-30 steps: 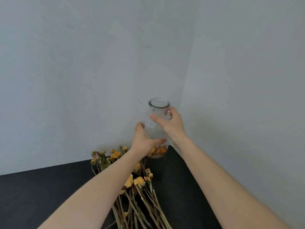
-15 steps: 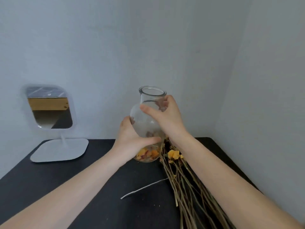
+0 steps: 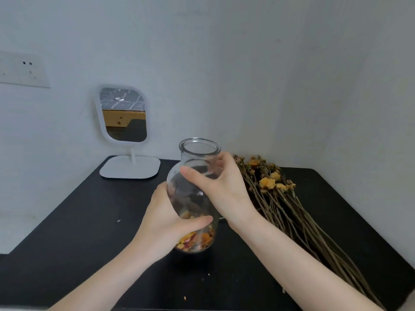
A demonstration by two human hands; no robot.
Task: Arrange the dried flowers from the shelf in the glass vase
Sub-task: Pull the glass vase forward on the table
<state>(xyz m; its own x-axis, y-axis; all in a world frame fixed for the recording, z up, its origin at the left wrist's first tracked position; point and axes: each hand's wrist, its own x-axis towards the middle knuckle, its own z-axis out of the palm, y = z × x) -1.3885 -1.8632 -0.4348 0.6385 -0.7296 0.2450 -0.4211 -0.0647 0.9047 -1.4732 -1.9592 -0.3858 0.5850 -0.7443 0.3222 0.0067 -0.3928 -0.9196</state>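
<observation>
2 bare forearms reach over a black counter (image 3: 78, 232) where both hands hold a glass vase (image 3: 198, 153) upright near the middle. Whether its base rests on the counter or hangs just above it cannot be told. The left hand (image 3: 166, 221) wraps its fingers round the vase's belly, thumb across the front. The right hand (image 3: 222, 189) clasps the shoulder below the open neck.

Loose orange and pink petals (image 3: 195, 242) cover the bottom of the vase, and no stem stands in it. Just right of the vase the dried flowers (image 3: 280, 198) lie flat in 1 bundle, heads toward the wall, with neither hand on them. By this evidence the arranging has not begun: the whole bundle has yet to go into the neck.

A few crumbs (image 3: 184, 298) dot the counter nearer than the vase. Behind and left of the vase stands a white tabletop mirror (image 3: 124, 115). Farther left, a wall socket (image 3: 22, 69) sits on the pale wall.
</observation>
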